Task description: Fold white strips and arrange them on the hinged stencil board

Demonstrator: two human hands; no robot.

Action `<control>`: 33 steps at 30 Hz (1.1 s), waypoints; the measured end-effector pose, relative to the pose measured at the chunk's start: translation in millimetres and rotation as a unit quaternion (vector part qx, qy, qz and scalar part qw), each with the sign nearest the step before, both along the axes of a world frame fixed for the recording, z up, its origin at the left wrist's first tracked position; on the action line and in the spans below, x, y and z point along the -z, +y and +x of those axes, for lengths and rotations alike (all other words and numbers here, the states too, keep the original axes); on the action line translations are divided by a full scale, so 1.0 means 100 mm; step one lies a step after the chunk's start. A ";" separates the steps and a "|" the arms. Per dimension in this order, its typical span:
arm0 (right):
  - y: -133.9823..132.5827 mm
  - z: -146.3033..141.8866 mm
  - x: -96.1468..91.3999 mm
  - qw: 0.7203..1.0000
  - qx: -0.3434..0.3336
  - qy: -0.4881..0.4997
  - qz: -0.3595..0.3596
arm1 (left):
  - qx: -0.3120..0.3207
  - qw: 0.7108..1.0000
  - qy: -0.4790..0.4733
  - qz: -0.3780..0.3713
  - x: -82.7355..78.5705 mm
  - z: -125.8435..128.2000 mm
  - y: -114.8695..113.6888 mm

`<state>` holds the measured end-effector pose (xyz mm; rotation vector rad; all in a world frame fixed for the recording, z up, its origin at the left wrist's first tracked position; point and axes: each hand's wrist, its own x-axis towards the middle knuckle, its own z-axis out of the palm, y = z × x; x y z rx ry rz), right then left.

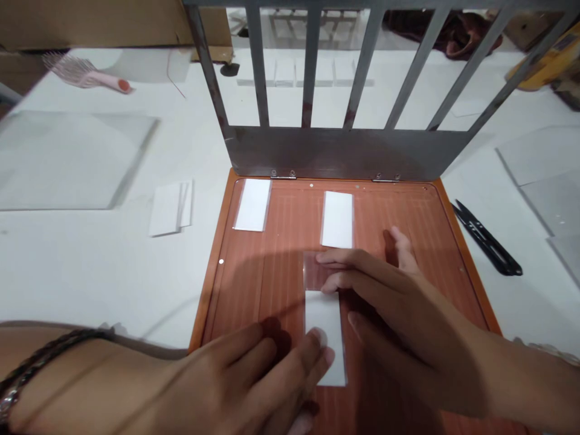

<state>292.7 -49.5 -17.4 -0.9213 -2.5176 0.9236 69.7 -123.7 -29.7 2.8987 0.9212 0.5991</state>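
Note:
An orange-brown board [272,266] lies in front of me with a grey metal slotted frame [335,151] hinged up at its far edge. Two white cards sit near the hinge, one at the left [252,204] and one in the middle [338,219]. A third white card inside a clear sleeve [324,314] lies nearer me. My left hand [254,380] rests flat, its fingertips on the card's near left edge. My right hand [389,302] lies flat too, its fingers stretched across the sleeve's upper end.
Black thread snips [487,238] lie right of the board. A small stack of white cards [170,208] and a clear plastic sheet [67,160] are on the left. A pink hairbrush [86,74] lies far left. More clear sheets [544,181] sit at the right.

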 end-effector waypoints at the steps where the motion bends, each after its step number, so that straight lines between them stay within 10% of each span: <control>1: 0.00 0.00 0.00 1.000 0.001 0.000 0.000 | -0.002 1.000 -0.003 0.002 0.02 0.00 -0.01; 33: 0.05 0.01 0.01 0.999 -0.021 -0.010 0.025 | 0.002 1.000 -0.008 0.011 0.10 -0.02 -0.03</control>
